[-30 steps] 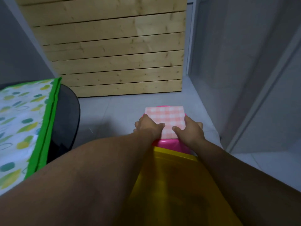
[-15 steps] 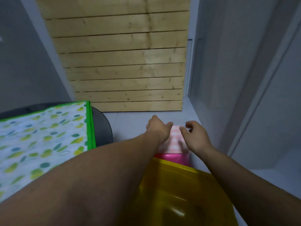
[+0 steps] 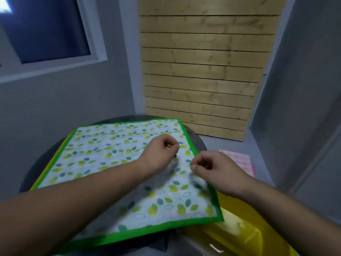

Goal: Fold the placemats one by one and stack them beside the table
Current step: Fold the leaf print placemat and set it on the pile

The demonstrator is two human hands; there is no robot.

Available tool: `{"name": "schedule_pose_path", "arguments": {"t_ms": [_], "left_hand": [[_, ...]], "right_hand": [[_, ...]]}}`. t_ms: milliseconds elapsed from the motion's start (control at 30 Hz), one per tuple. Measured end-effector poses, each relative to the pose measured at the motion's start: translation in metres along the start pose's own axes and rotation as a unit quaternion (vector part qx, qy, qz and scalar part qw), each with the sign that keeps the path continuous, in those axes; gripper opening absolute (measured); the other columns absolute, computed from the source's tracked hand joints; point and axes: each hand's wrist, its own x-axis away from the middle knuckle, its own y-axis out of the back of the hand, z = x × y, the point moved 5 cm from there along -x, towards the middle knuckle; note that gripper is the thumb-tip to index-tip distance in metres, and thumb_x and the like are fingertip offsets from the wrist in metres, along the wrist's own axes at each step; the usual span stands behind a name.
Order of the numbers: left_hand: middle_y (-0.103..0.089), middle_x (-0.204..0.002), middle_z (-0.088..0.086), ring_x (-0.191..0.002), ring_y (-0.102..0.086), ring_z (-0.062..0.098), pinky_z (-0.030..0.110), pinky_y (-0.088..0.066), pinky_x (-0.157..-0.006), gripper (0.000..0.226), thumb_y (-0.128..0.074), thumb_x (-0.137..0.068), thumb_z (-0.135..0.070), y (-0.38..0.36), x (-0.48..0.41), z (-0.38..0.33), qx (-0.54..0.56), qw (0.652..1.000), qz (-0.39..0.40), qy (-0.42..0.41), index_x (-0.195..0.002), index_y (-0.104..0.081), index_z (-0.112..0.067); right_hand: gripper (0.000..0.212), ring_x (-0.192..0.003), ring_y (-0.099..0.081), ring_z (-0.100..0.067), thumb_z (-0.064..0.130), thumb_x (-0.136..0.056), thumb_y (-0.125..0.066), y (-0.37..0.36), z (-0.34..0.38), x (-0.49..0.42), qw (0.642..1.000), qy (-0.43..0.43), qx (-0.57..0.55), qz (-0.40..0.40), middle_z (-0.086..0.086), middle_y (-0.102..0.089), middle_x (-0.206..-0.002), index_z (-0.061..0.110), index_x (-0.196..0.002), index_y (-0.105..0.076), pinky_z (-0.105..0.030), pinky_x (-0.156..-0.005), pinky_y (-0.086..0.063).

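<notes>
A white placemat [image 3: 114, 156] with a green border and a leaf print lies flat on the round dark table [image 3: 200, 140]. A yellow edge [image 3: 52, 164] of another mat shows under its left side. My left hand [image 3: 160, 154] hovers over the mat's right part, fingers loosely curled, holding nothing. My right hand [image 3: 212, 169] hangs at the mat's right border, also loosely curled and empty. A folded pink checked placemat [image 3: 239, 159] lies low to the right of the table, on something pink.
A shiny yellow plastic seat [image 3: 239, 230] sits at the lower right, against the table's near edge. A wooden slat panel [image 3: 201, 71] stands behind the table. Grey walls close in left and right, with a window [image 3: 46, 28] upper left.
Both hands have left the folded pink placemat and swung left over the green-bordered mat on the table. The view has turned left and up with them.
</notes>
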Motion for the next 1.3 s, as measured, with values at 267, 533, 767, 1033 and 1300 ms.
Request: {"name": "schedule_pose_path", "arguments": {"t_ms": [267,533,767,1033,1300], "left_hand": [[-0.069,-0.087,-0.012,-0.083,-0.063,0.003,0.028,-0.053,-0.078,0.007,-0.067,-0.086,-0.03,0.114,0.123,0.069,-0.25,0.961,0.106,-0.058,-0.089,-0.073,-0.028],[-0.056,-0.113,-0.023,-0.115,-0.05,0.003,0.029,-0.04,-0.102,0.035,-0.067,-0.073,-0.064,0.122,0.158,0.112,-0.203,0.967,0.12,-0.1,-0.096,-0.072,-0.038],[-0.057,-0.118,-0.022,-0.12,-0.047,0.001,0.021,-0.037,-0.103,0.032,-0.086,-0.07,-0.045,0.125,0.162,0.117,-0.181,0.974,0.109,-0.085,-0.098,-0.073,-0.039],[-0.058,-0.118,-0.019,-0.118,-0.044,-0.002,0.015,-0.035,-0.1,0.027,-0.087,-0.07,-0.04,0.123,0.163,0.112,-0.196,0.971,0.11,-0.084,-0.094,-0.075,-0.038],[-0.06,-0.117,-0.02,-0.12,-0.046,-0.001,0.008,-0.033,-0.096,0.024,-0.086,-0.07,-0.04,0.125,0.163,0.111,-0.179,0.975,0.111,-0.07,-0.092,-0.077,-0.037]], "right_hand": [[0.023,-0.105,-0.056,-0.003,0.044,-0.077,-0.077,-0.124,0.072,0.015,0.966,0.09,0.105,0.219,0.013,-0.065,-0.108,0.03,-0.095,-0.071,-0.029,-0.097,-0.045],[0.033,-0.126,-0.032,-0.002,0.057,-0.068,-0.078,-0.165,0.067,0.023,0.944,0.129,0.176,0.248,0.022,-0.043,-0.127,0.043,-0.095,-0.064,-0.035,-0.112,-0.024],[0.023,-0.122,-0.034,-0.001,0.055,-0.071,-0.076,-0.169,0.066,0.024,0.955,0.133,0.155,0.217,0.024,-0.046,-0.121,0.043,-0.088,-0.065,-0.035,-0.109,-0.026],[0.014,-0.121,-0.042,-0.004,0.044,-0.082,-0.071,-0.17,0.067,0.037,0.948,0.192,0.18,0.178,0.018,-0.054,-0.123,0.034,-0.092,-0.067,-0.033,-0.107,-0.028],[0.006,-0.117,-0.046,-0.005,0.034,-0.089,-0.064,-0.17,0.067,0.041,0.957,0.185,0.158,0.159,0.017,-0.058,-0.12,0.033,-0.084,-0.068,-0.038,-0.104,-0.036]]}}
